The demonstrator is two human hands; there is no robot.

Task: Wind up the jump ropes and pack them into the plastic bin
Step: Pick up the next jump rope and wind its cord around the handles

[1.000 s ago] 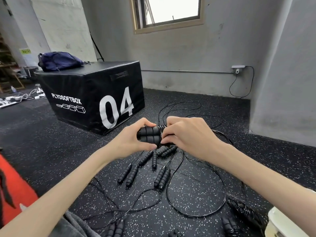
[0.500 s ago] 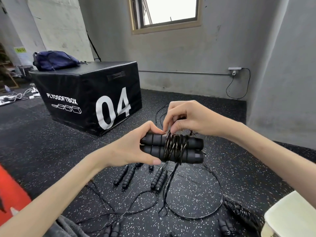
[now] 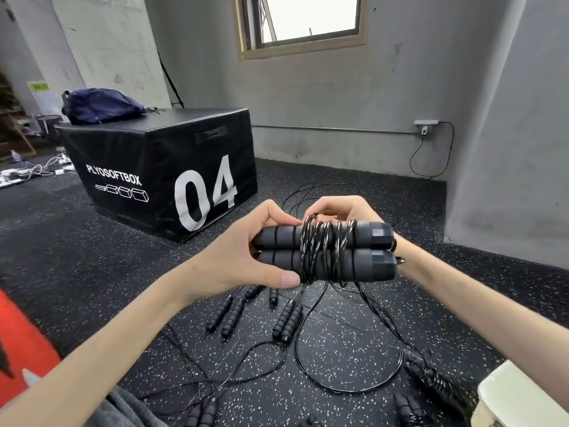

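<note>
Handles (image 3: pixel 323 251) (cord-wrapped) in left hand (image 3: pixel 246 254)

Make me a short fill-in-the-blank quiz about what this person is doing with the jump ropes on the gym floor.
1. The left hand grips two black foam handles held side by ____.
2. The thin black cord is wound around ____ handles together.
3. The big black soft box shows the white number ____.
4. A dark blue bag lies on ____ of that box.

Missing words: side; both; 04; top
</note>
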